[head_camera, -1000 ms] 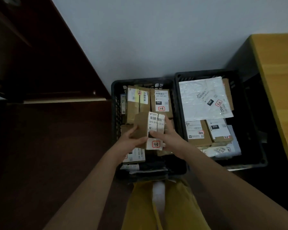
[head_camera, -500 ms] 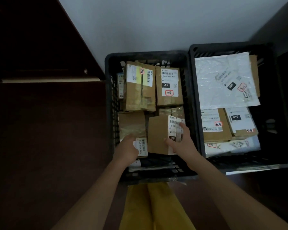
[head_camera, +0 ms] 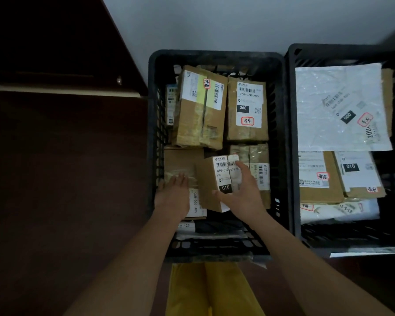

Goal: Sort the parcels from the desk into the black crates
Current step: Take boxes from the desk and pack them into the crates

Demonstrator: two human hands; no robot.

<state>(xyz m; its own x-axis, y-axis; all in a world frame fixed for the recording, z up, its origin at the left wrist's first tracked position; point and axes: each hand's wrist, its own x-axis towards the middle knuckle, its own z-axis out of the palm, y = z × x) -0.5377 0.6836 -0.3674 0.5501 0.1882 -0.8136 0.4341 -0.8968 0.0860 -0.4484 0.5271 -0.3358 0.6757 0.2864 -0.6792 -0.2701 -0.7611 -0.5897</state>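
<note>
Fingers: right hand [head_camera: 242, 197] curled around small box [head_camera: 217, 183], left hand [head_camera: 173, 192] flat, empty | Place: left crate [head_camera: 217, 56], frame centre | Advice: box should be lowered flat into gap before release.

A dark wooden cabinet [head_camera: 55, 53] stands left, beneath a pale wall [head_camera: 214, 21], above yellow trousers [head_camera: 212, 290].

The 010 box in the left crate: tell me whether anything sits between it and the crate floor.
Yes. The 010 box, gripped by the right hand, sits tilted on parcels already filling the left crate: a flat brown box under the left hand and a 060 parcel beneath. No bare floor shows there.
</note>
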